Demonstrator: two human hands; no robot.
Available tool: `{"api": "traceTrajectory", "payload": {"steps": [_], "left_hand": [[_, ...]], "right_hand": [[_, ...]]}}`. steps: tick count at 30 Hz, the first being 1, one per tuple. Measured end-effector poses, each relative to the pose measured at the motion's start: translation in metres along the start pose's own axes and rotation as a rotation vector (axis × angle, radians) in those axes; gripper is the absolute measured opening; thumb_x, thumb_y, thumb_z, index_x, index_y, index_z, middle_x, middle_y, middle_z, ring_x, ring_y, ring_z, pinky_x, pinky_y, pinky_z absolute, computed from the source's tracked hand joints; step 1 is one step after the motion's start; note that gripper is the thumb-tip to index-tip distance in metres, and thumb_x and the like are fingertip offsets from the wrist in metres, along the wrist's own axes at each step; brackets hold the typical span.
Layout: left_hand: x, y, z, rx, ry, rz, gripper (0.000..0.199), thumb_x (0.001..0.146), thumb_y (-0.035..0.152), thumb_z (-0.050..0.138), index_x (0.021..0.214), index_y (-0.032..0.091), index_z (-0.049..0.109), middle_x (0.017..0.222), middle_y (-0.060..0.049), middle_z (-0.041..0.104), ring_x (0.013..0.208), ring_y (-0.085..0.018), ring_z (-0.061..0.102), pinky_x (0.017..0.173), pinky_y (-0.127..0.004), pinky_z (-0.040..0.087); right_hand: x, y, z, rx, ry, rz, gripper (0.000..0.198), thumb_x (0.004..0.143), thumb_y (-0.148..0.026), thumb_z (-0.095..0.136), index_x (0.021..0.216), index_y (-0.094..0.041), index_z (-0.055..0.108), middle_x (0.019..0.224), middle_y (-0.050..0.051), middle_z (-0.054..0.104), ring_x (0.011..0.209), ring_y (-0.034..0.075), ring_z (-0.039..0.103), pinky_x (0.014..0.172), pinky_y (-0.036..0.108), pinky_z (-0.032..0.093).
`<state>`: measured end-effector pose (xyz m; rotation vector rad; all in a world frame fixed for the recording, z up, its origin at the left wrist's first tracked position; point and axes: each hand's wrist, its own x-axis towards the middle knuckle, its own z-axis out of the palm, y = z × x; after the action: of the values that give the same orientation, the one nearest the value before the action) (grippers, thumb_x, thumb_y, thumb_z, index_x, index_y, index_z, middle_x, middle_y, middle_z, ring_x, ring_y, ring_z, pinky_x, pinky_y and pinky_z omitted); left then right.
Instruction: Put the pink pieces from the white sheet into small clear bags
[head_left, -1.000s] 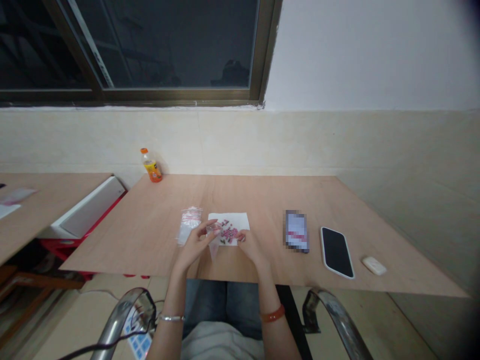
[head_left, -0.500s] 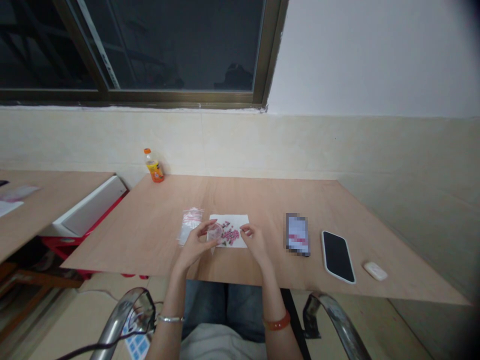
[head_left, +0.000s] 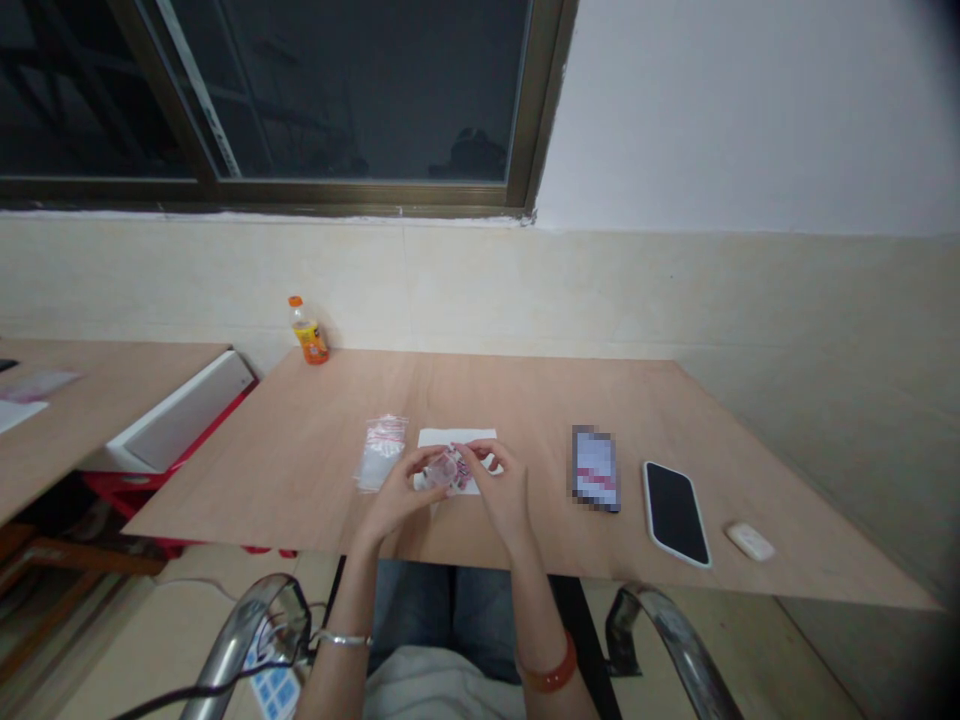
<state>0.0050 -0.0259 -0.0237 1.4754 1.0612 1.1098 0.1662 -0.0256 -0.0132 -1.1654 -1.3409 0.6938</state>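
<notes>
My left hand (head_left: 405,490) is closed on a small clear plastic bag (head_left: 441,470), thumb and fingers curved around it. My right hand (head_left: 501,488) meets it from the right, its fingertips pinched together by the bag's edge. Whatever those fingertips hold is too small to make out. Beneath both hands lies a sheet of white paper (head_left: 459,436). Small pink and dark pieces (head_left: 462,478) lie on the paper, mostly hidden by the bag and fingers. Just left of my left hand is a stack of clear zip bags (head_left: 382,452) with red-striped tops.
On the wooden table (head_left: 525,395), a phone with a blurred screen (head_left: 595,468), a white-edged dark device (head_left: 676,514) and a white case (head_left: 750,541) lie to the right. An orange drink bottle (head_left: 310,335) stands at the back left, near the wall.
My right hand has moved left from the paper's right edge to the bag. The bag in my left hand has shifted slightly right, over the pink pieces.
</notes>
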Motion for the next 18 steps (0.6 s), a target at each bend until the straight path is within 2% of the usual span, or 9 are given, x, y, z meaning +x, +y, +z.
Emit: {"api": "traceTrajectory", "payload": {"steps": [5, 11, 14, 18], "left_hand": [[0.0, 0.002, 0.003, 0.028, -0.04, 0.007, 0.047, 0.065, 0.024, 0.075, 0.11, 0.02, 0.063, 0.115, -0.01, 0.063, 0.107, -0.026, 0.056, 0.097, -0.04, 0.039], [-0.001, 0.001, 0.002, -0.079, -0.044, -0.022, 0.04, 0.069, 0.027, 0.072, 0.108, 0.02, 0.066, 0.115, -0.01, 0.064, 0.108, -0.027, 0.056, 0.098, -0.04, 0.038], [0.0, -0.006, 0.002, -0.21, -0.071, -0.043, 0.036, 0.073, 0.029, 0.069, 0.107, 0.019, 0.067, 0.113, -0.011, 0.066, 0.103, -0.026, 0.059, 0.097, -0.04, 0.04], [0.004, -0.027, 0.008, -0.544, -0.081, -0.095, 0.035, 0.078, 0.037, 0.063, 0.102, 0.012, 0.069, 0.108, -0.013, 0.068, 0.104, -0.027, 0.06, 0.097, -0.04, 0.04]], "right_hand": [[-0.002, -0.002, 0.002, -0.05, 0.005, -0.053, 0.017, 0.078, -0.033, 0.061, 0.07, -0.018, 0.064, 0.073, 0.004, 0.064, 0.071, 0.016, 0.057, 0.061, 0.026, 0.041], [0.0, -0.007, -0.002, -0.084, -0.002, -0.074, 0.018, 0.079, -0.031, 0.061, 0.067, -0.018, 0.064, 0.069, 0.002, 0.062, 0.07, 0.016, 0.056, 0.062, 0.026, 0.04], [0.001, -0.01, -0.002, -0.079, -0.001, -0.091, 0.019, 0.08, -0.03, 0.06, 0.065, -0.018, 0.063, 0.068, 0.002, 0.061, 0.07, 0.015, 0.055, 0.062, 0.026, 0.04], [0.001, -0.014, -0.002, -0.048, 0.019, -0.082, 0.02, 0.078, -0.032, 0.061, 0.064, -0.018, 0.063, 0.068, 0.002, 0.061, 0.069, 0.015, 0.055, 0.06, 0.025, 0.04]]}}
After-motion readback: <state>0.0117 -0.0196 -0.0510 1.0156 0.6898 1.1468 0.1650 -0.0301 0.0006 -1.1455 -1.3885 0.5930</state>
